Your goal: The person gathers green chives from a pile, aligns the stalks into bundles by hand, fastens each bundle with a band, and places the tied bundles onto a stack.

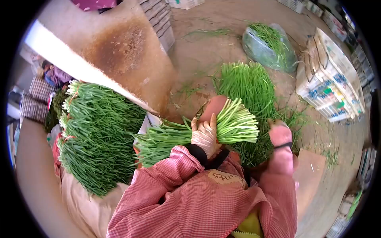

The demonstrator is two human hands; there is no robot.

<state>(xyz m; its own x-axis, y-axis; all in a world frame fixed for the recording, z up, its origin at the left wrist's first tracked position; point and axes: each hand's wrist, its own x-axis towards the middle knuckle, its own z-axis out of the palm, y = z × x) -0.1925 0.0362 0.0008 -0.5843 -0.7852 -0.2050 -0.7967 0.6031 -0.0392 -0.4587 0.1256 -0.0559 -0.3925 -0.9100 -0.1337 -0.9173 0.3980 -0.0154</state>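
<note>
My left hand (204,137), in a thin whitish glove, is closed round a thick bunch of chives (238,123). The bunch lies across my lap, its pale cut ends to the right and its green leaves to the left. My right hand (279,134), with a dark band at the wrist, reaches down at the right edge of a loose chive pile (248,85) on the floor. Its fingers are mostly hidden, and I cannot make out whether they grip anything.
Tied chive bundles (101,135) are stacked on my left beside a stained board (119,47). A clear plastic bag (270,45) with greens sits ahead on the floor. White crates (331,79) stand at right. Another person (57,75) is at far left.
</note>
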